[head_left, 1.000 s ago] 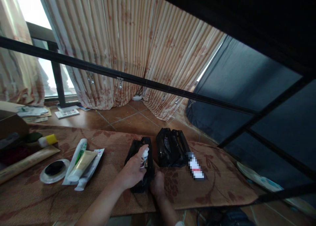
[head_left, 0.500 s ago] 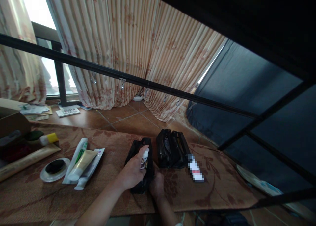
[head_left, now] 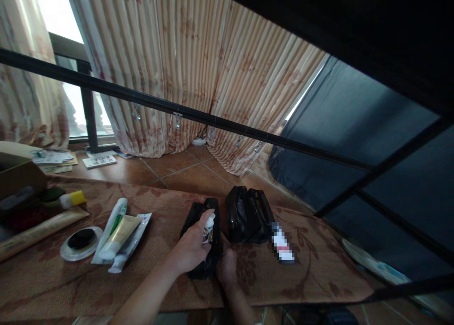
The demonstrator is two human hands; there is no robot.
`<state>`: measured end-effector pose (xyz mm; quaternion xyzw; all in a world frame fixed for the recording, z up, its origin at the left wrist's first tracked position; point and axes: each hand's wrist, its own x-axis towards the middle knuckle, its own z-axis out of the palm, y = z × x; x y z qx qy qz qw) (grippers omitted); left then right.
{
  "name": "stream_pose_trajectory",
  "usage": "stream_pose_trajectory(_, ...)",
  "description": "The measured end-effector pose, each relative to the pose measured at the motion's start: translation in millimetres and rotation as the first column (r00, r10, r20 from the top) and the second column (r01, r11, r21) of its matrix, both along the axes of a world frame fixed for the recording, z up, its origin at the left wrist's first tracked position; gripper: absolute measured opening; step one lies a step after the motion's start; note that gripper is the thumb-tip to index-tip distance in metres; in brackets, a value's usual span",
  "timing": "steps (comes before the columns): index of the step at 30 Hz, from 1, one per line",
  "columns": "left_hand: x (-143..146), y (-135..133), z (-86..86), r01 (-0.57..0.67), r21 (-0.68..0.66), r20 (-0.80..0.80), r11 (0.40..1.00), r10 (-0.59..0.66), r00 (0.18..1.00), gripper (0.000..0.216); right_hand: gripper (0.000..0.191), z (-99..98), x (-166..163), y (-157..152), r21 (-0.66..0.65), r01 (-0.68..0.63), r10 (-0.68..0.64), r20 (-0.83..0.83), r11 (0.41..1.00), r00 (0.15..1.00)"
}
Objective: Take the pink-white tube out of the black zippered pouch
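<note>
Here we are, low in the centre of the frame, and my left hand (head_left: pixel 191 249) has a firm hold: thumb and fingers are closed around a small white-topped container (head_left: pixel 208 230), right at the upper opening of a black pouch (head_left: pixel 213 259). The white top pokes up beside my fingertips; how much of the container sits down inside the pouch, I can't tell. Over on the pouch's right side, my right hand (head_left: pixel 227 266) is pressed in close, its fingers lost behind the dark material, so whether they pinch it or merely prop it up, I can't say!

Just right of that, more black pouch material (head_left: pixel 244 216) stands with two slits facing up, one pouch or two side by side, and tucked near its lower right corner lies a blurred white item (head_left: pixel 283 244) with a red band.

Swing to the lower left: a white-and-green tube (head_left: pixel 112 230), a beige tube (head_left: pixel 121 236) lying across the middle, and a silvery tube (head_left: pixel 134 243) to its right, all in one heap. Left of them, a round clear container (head_left: pixel 65 254) with a dark centre. At the left edge, a long cream tube (head_left: pixel 42 234) and a yellow-capped tube (head_left: pixel 74 199) lie by an open cardboard box (head_left: pixel 23 180). Under it all, the brown patterned cloth (head_left: pixel 159 277).
</note>
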<state>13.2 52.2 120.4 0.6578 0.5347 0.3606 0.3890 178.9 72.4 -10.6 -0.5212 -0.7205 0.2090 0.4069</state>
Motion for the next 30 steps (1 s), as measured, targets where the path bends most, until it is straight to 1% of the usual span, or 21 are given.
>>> stream_pose_trajectory(5, 0.0, 0.8, -0.1, 0.033, -0.004, 0.014, 0.999, -0.033, 0.999, 0.080, 0.036, 1.6, -0.5, -0.5, -0.037, -0.020, 0.019, -0.020, 0.999, 1.000)
stream_pose_trajectory(10, 0.5, 1.0, 1.9, 0.029, -0.010, 0.012, 1.000, -0.029, 1.000, 0.080, 0.037, -0.3, 0.2, -0.3, -0.017, -0.011, 0.011, 0.001, 1.000, 1.000)
stream_pose_trajectory(15, 1.1, 0.4, 1.5, 0.013, 0.004, 0.004, 1.000, -0.013, 1.000, 0.082, 0.030, -3.9, 1.2, -0.1, -0.055, 0.024, -0.022, 0.034, 0.998, 0.999)
stream_pose_trajectory(22, -2.5, 2.0, 1.3, 0.002, -0.012, -0.048, 1.000, -0.003, 0.999, 0.082, 0.036, -0.2, 1.0, 0.2, -0.018, 0.037, -0.036, 0.047, 0.999, 0.998)
stream_pose_trajectory(30, -4.8, 6.8, -6.8, -0.121, -0.050, -0.130, 0.991, 0.113, 0.985, 0.093, 0.035, -3.2, 1.6, 3.8, -0.067, 0.041, -0.037, 0.054, 0.997, 0.998)
